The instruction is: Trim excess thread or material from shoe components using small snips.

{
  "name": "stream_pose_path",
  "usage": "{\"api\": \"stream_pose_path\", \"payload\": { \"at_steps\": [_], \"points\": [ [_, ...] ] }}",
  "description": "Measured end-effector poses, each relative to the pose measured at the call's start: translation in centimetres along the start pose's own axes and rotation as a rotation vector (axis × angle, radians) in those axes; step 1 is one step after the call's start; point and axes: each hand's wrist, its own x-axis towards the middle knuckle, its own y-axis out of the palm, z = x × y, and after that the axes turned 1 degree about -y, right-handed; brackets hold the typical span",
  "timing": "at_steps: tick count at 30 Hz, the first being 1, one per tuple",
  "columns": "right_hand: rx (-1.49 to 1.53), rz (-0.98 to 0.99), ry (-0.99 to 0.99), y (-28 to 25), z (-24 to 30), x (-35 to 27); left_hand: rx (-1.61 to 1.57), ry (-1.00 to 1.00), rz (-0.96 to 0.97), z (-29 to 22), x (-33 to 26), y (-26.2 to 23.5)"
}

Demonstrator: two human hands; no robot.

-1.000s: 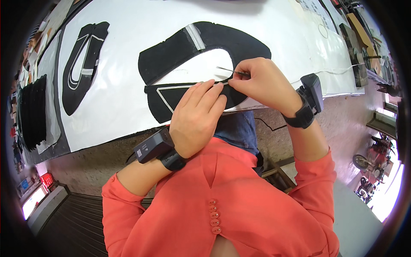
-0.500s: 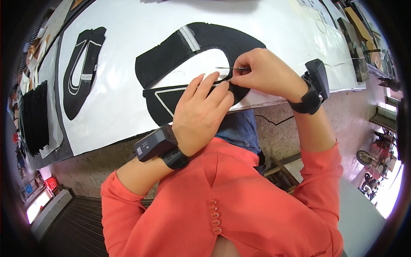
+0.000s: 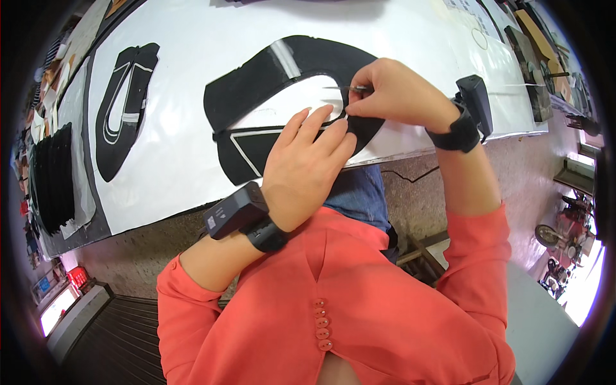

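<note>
A black U-shaped shoe upper (image 3: 308,56) with a pale stripe and a white line lies flat on the white-covered table. My left hand (image 3: 308,157) rests palm down on its near arm, fingers stretched out, fingertips by the curved inner edge. My right hand (image 3: 391,96) is closed in a pinch at the inside of the bend, thumb and finger at the upper's edge. A thin pointed metal tool (image 3: 339,88) sticks out leftward from its fingers over the opening. What the pinching fingertips hold at the edge is too small to make out.
To the left lies a second black upper (image 3: 115,147), folded narrow, and beyond it a row of stacked black pieces (image 3: 52,176). A dark block (image 3: 529,74) stands at the table's right end. The white table cover (image 3: 160,199) reaches the near edge.
My right hand has moved slightly up and away along the inner bend, the tool with it. My left hand has shifted a little to the right, still lying on the upper.
</note>
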Motion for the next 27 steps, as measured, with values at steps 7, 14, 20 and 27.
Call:
{"api": "stream_pose_path", "payload": {
  "at_steps": [7, 14, 20, 27],
  "points": [
    [0.016, -0.087, -0.034, 1.4, 0.9, -0.7, 0.009, 0.015, 0.051, 0.4, -1.1, -0.7],
    [-0.066, -0.041, -0.056, 2.1, 1.1, -1.1, -0.109, 0.122, 0.06, 2.1, -1.1, -1.8],
    [0.042, -0.002, 0.004, 1.5, 2.0, -1.2, -0.083, 0.1, -0.007, 1.7, -2.0, -1.2],
    [0.001, -0.059, 0.007, 3.1, 2.3, -1.8, -0.122, 0.16, -0.016, 2.6, -2.1, -1.8]
  ]
}}
